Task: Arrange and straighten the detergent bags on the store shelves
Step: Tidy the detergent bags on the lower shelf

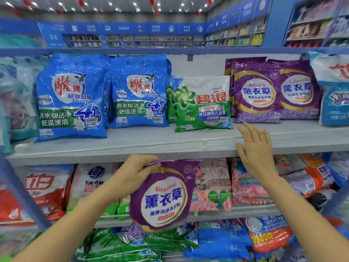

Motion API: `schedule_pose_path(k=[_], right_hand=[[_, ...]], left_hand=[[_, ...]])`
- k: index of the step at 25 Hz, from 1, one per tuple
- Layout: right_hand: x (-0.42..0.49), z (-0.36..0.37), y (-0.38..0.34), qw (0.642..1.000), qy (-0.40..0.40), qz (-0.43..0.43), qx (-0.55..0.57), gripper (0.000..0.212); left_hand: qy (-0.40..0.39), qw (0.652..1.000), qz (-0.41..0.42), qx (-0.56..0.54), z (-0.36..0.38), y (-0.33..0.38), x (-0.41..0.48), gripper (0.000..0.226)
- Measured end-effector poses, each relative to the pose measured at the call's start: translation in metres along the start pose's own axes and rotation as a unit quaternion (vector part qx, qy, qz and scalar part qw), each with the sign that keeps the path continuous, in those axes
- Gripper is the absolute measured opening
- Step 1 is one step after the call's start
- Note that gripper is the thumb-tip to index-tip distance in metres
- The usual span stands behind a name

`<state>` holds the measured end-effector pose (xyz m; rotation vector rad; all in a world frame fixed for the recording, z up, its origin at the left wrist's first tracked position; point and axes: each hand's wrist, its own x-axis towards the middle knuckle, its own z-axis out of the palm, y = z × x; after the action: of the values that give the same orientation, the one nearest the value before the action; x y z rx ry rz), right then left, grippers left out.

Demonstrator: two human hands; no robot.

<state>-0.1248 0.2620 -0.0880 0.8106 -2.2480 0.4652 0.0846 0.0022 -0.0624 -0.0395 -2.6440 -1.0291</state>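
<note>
The left hand [136, 173] is gripping a purple detergent bag [162, 197] by its crumpled top edge, with the fingers curled over the seam. The bag is hanging down from this grip, a little tilted, with its printed front facing the camera. It is not resting on any shelf; it is hanging in the air in front of the lower shelf [245, 207]. Just to the right of the grip and behind the bag, pink bags [211, 186] are standing on that lower shelf.

The right hand [255, 154] is holding nothing. Its fingers are straight and spread, pointing upward. The palm is lying over the front edge of the upper shelf [132, 142], but I cannot tell if it is really touching this edge. Directly above the fingertips, a first shelf purple bag [256, 91] of the same kind is standing upright on the upper shelf. The index fingertip is just under its bottom edge. A second shelf purple bag [299, 91] is standing beside it, further to the right.

Above the left hand's grip, a green and white bag [203, 104] is standing on the upper shelf, just left of the purple ones. Further to the left of it, a near blue bag [138, 93] and a far blue bag [69, 97] are standing side by side.
</note>
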Motion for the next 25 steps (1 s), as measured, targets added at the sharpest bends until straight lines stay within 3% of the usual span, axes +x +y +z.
schedule_pose_path(k=[2,3,4,6,7,9,11,13,17,19,22,25], right_hand=[[-0.016,-0.014,-0.032,0.987,0.007,-0.016,0.161,0.039],[-0.027,-0.019,-0.050,0.957,-0.034,-0.001,0.289,0.038],[-0.032,-0.022,-0.064,0.898,-0.105,0.052,0.424,0.052],[-0.044,-0.025,-0.071,0.749,-0.231,0.206,0.586,0.120],[-0.045,-0.030,-0.069,0.678,-0.271,0.240,0.640,0.131],[-0.032,-0.046,-0.067,0.611,-0.306,0.199,0.703,0.099],[-0.019,-0.062,-0.067,0.638,-0.279,0.136,0.705,0.083],[0.003,-0.061,-0.064,0.681,-0.232,0.149,0.679,0.074],[0.038,-0.066,-0.054,0.741,-0.152,0.159,0.635,0.020],[0.048,-0.071,-0.041,0.755,-0.153,0.153,0.619,0.016],[0.059,-0.075,-0.014,0.749,-0.149,0.160,0.626,0.018],[0.069,-0.078,0.018,0.734,-0.135,0.179,0.641,0.027]], left_hand=[[0.013,0.997,0.016,-0.076,-0.008,0.026,0.002,0.033],[0.028,0.994,0.025,-0.107,-0.012,0.038,0.005,0.033],[0.045,0.989,0.034,-0.134,-0.016,0.051,0.010,0.034],[0.083,0.981,0.040,-0.172,-0.025,0.075,0.025,0.033],[0.102,0.977,0.035,-0.184,-0.029,0.087,0.034,0.031],[0.129,0.971,0.020,-0.201,-0.038,0.104,0.055,0.031],[0.142,0.966,0.004,-0.215,-0.046,0.116,0.076,0.031],[0.149,0.971,0.011,-0.187,-0.056,0.122,0.099,0.031],[0.166,0.978,0.109,0.054,-0.084,0.128,0.138,0.040],[0.145,0.967,0.144,0.150,-0.095,0.134,0.152,0.043],[0.149,0.945,0.191,0.219,-0.095,0.139,0.178,0.051],[0.234,0.946,0.205,0.091,-0.072,0.149,0.203,0.041]])
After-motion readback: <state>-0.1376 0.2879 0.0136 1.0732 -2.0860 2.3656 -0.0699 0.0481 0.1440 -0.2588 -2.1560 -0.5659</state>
